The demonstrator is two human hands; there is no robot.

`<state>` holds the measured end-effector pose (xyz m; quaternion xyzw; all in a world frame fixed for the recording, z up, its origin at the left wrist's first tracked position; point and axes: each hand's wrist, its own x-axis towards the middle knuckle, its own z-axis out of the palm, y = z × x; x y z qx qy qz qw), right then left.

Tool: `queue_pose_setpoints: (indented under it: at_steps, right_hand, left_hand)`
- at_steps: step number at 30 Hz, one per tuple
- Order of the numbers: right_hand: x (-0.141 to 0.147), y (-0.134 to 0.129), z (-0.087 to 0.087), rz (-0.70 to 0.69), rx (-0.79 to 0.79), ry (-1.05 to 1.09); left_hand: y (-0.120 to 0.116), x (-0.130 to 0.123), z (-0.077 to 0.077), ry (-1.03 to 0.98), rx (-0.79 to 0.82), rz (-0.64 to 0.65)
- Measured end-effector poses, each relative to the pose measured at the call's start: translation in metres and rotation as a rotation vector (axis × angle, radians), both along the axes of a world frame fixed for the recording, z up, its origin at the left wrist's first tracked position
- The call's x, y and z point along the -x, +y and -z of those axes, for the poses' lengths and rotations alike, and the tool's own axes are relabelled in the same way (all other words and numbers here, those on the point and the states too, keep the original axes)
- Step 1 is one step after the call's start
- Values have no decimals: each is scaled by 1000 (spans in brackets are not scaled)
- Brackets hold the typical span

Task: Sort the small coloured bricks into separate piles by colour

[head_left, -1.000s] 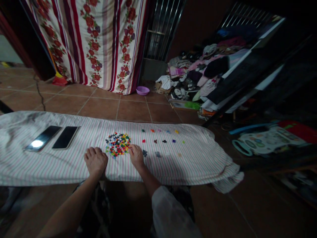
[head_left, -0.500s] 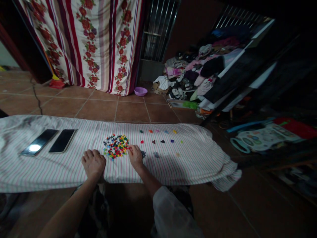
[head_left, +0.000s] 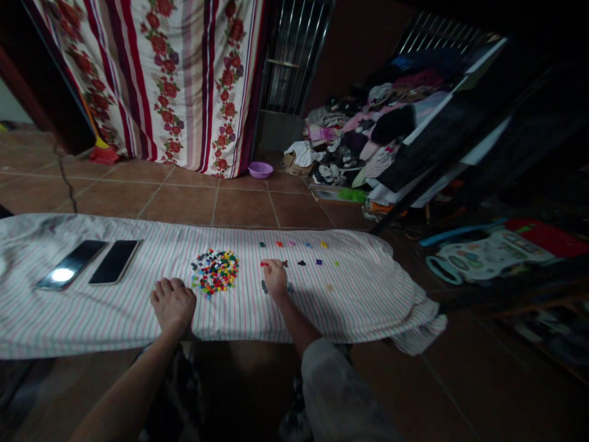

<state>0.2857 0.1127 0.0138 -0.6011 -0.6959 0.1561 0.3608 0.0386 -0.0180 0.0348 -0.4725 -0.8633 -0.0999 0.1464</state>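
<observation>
A mixed heap of small coloured beads lies on the striped cloth. To its right, small groups of beads sorted by colour form rows, among them an orange group, a yellow group and a blue group. My right hand is over the rows, thumb and fingers pinched at the red beads; the bead in the pinch is mostly hidden. Dark grey beads lie beside that hand. My left hand rests palm down on the cloth's near edge, left of the heap, holding nothing.
Two phones lie side by side at the left of the cloth. Beyond it, a purple basin and a red dustpan sit on the tiled floor near a flowered curtain. Piled clothes are behind at right.
My right hand has moved right, from the edge of the mixed heap to the red beads in the rows, fingers still pinched. My left hand has stayed in place.
</observation>
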Motion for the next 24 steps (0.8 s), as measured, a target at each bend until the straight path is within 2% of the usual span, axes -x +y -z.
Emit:
queue_pose_setpoints:
  at_steps: [4, 8, 16, 21, 24]
  right_hand:
    - [-9, 8, 1, 68, 127, -83]
    - [-10, 14, 4, 83, 161, -88]
    - [-10, 20, 14, 16, 120, -5]
    - [-10, 17, 6, 14, 51, -15]
    - [2, 11, 0, -55, -7, -3]
  left_hand:
    - [0, 0, 0, 9, -2, 4]
    - [0, 0, 0, 29, -13, 4]
    - [0, 0, 0, 4, -7, 1]
    - [1, 0, -2, -8, 3, 0]
    - [0, 0, -1, 8, -7, 5]
